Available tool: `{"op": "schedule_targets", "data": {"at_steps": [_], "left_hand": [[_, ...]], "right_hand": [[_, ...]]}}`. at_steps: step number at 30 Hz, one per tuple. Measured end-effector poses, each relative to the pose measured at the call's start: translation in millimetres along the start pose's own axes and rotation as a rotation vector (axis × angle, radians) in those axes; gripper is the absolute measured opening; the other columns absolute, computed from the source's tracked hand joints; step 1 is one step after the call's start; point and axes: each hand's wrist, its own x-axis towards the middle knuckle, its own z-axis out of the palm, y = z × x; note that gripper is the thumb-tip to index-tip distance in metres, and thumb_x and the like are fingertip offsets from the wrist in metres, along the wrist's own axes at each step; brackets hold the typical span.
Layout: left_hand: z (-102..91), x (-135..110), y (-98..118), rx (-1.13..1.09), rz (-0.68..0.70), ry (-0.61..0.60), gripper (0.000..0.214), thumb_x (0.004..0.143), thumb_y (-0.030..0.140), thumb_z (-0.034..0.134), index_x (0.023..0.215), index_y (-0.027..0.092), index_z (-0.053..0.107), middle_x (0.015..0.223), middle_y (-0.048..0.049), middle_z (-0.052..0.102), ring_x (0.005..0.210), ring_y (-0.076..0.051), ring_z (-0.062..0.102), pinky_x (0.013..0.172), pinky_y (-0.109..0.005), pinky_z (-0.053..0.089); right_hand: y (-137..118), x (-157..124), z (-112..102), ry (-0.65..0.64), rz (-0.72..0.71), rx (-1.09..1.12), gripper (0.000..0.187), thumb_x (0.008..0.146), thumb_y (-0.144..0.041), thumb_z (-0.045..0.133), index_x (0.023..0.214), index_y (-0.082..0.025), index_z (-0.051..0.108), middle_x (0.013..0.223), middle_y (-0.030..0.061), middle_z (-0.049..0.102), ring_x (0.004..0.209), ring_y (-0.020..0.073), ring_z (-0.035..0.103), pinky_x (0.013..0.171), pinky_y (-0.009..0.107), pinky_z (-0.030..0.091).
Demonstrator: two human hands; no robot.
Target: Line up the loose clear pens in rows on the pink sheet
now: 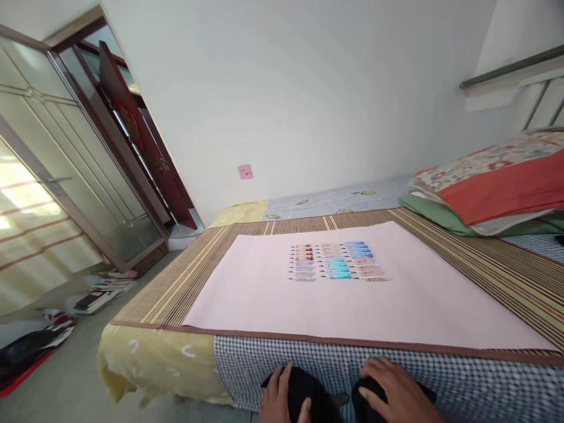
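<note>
Left hand [282, 396] and right hand [394, 390] rest palm-down — fingers spread; both low, near together.

No legible text anywhere. Pink sticky note [245, 171] on the wall carries a few dark marks, too small to read. Small packets [337, 262] on the pink sheet [264, 294] show no readable print.

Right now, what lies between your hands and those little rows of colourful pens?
In the head view, a checked sheet, the striped mat's brown edge, then bare pink paper separate both hands from the pens.
</note>
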Motion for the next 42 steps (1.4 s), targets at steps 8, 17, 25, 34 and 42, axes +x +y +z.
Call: {"op": "schedule_targets", "data": {"at_steps": [8,17,25,34,42], "left_hand": [[14.3,2,59,0.069,0.302,-0.139,0.039,0.093,0.036,0.053,0.129,0.036,0.069,0.154,-0.0019,0.049,0.148,-0.037,0.033,0.121,-0.067,0.02],[-6.6,-12,91,0.087,0.507,-0.322,0.042,0.092,0.041,0.053,0.123,0.018,0.071,0.13,-0.0153,0.068,0.15,-0.032,0.03,0.123,-0.066,-0.002],[-11.0,-14,80,0.052,0.449,-0.319,0.034,0.092,0.039,0.055,0.115,0.022,0.073,0.126,-0.0115,0.07,0.148,-0.031,0.034,0.123,-0.065,-0.001],[-30.5,-23,50,0.021,0.434,-0.163,0.027,0.093,0.027,0.053,0.108,0.031,0.075,0.125,-0.0023,0.072,0.142,-0.029,0.045,0.124,-0.063,0.01],[-35.5,-36,13,0.184,0.015,0.092,0.068,0.09,0.037,0.049,0.156,0.02,0.038,0.165,-0.0085,0.029,0.15,-0.031,0.03,0.12,-0.048,0.03]], "right_hand": [[-9,-9,0,0.039,0.026,0.058,0.021,0.091,-0.038,0.052,0.098,-0.026,0.069,0.107,0.0062,0.071,0.106,0.0256,0.064,0.095,0.04,0.048],[2,-38,12,0.218,-0.033,-0.229,0.038,0.084,-0.033,0.06,0.121,-0.028,0.07,0.131,0.0101,0.069,0.128,0.0353,0.056,0.107,0.055,0.04],[-15,-34,23,0.101,-0.036,-0.269,0.043,0.084,-0.029,0.059,0.126,-0.032,0.068,0.138,0.0067,0.065,0.131,0.0334,0.054,0.112,0.056,0.037],[-11,-31,30,0.043,0.04,-0.149,0.042,0.085,-0.031,0.058,0.125,-0.028,0.069,0.14,0.0079,0.064,0.135,0.0312,0.051,0.116,0.054,0.034],[-13,-32,22,0.011,0.046,-0.142,0.042,0.087,-0.032,0.055,0.126,-0.028,0.068,0.142,0.0079,0.062,0.137,0.0308,0.049,0.117,0.053,0.033]]}}
